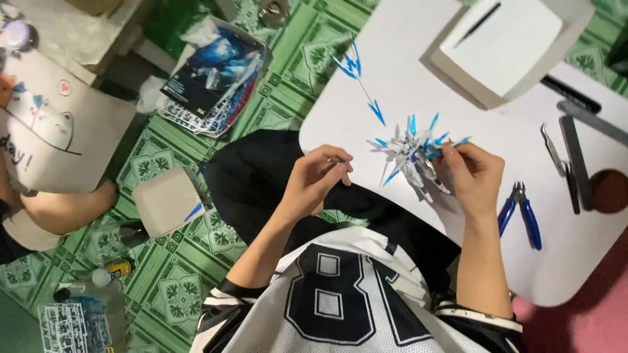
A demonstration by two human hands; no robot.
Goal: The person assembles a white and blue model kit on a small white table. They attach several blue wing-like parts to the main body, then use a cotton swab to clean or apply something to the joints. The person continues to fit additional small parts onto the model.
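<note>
My right hand (474,175) grips a white and blue model robot figure (412,157) with spiky clear-blue wing parts, held just over the edge of the white table (405,85). My left hand (317,180) is closed, pinching a tiny piece between thumb and fingertips beside the figure. A loose blue wing piece (360,82) lies on the table farther away.
Blue-handled nippers (521,212), tweezers (553,150) and dark tools lie on the table's right side. A white box (504,46) with a thin black tool sits at the back. On the green patterned floor are a kit box (212,72), a grey box (169,201), part frames (69,325). Another person sits at left.
</note>
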